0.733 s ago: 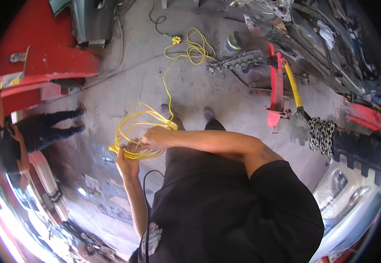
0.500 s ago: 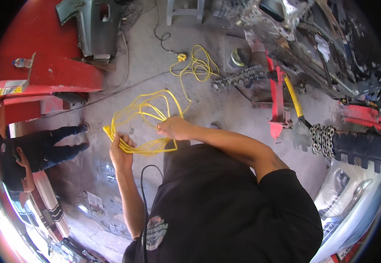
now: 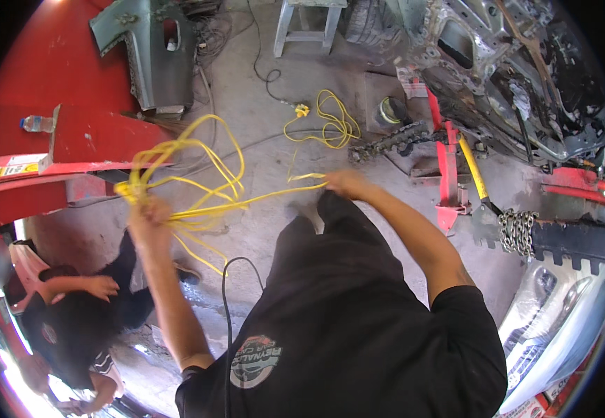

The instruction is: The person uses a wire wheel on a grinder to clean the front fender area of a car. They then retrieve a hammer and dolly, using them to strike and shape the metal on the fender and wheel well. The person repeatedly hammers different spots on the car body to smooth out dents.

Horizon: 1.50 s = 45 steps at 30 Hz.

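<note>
Loose loops of a yellow extension cord (image 3: 236, 150) hang from my left hand (image 3: 150, 221), which is closed around them on the left. The cord's yellow plug end (image 3: 127, 189) sticks out just above that hand. My right hand (image 3: 347, 184), in front of my body, is closed on a strand of the same cord. This strand runs stretched between both hands. From the right hand the cord leads toward a loose pile of yellow cord (image 3: 337, 125) on the floor. There a yellow connector (image 3: 301, 110) joins a dark cable (image 3: 269, 83).
A co-worker (image 3: 83, 320) is low at the left, beside a red car body part (image 3: 100, 143) with a plastic bottle (image 3: 37, 124) on it. To the right are a red stand (image 3: 448, 174), a chain (image 3: 517, 233) and a stripped car body (image 3: 497, 83). A grey stool (image 3: 307, 28) stands at the back.
My hands have moved apart, the left one left and the right one right, pulling a strand between them. The loops have spread out. The co-worker has changed posture and moved lower in view.
</note>
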Available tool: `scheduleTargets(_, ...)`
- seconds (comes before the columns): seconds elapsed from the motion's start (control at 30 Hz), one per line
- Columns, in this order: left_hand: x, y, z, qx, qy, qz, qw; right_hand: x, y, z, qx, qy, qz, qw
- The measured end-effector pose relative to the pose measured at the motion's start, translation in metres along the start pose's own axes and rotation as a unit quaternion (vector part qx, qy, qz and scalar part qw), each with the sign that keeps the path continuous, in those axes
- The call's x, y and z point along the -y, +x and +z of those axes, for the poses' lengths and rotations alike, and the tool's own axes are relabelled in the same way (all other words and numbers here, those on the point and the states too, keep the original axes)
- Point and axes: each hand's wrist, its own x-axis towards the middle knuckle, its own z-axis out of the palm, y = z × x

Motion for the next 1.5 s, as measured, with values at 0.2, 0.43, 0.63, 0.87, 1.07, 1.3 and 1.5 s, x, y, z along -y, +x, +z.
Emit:
scheduleTargets(0.2, -0.187, 0.077, -0.030, -0.080, 0.040, 0.214, 0.973, -0.198, -0.018, -0.030, -0.149, -0.028, 0.087, 0.985)
scheduleTargets(0.43, -0.095, 0.174, 0.027, -0.157, 0.272, 0.159, 0.936, -0.151, 0.078, -0.159, -0.235, 0.120, 0.074, 0.962)
scheduleTargets(0.63, 0.113, 0.201, 0.106, -0.028, 0.301, -0.103, 0.948, 0.052, 0.174, -0.207, -0.171, 0.222, -0.141, 0.950)
scheduleTargets(0.87, 0.144, 0.253, 0.146, -0.062, -0.013, -0.162, 0.985, 0.069, 0.199, -0.218, -0.102, 0.144, -0.099, 0.979)
scheduleTargets(1.07, -0.009, 0.333, 0.145, -0.099, -0.021, -0.060, 0.993, -0.068, 0.181, -0.202, -0.159, -0.010, -0.068, 0.985)
scheduleTargets(1.3, -0.200, 0.459, 0.099, -0.092, 0.003, 0.179, 0.980, -0.189, 0.138, -0.168, -0.258, 0.088, 0.208, 0.940)
scheduleTargets(1.5, -0.134, 0.531, 0.066, -0.122, 0.170, 0.093, 0.973, -0.065, 0.263, -0.269, -0.339, 0.216, 0.230, 0.886)
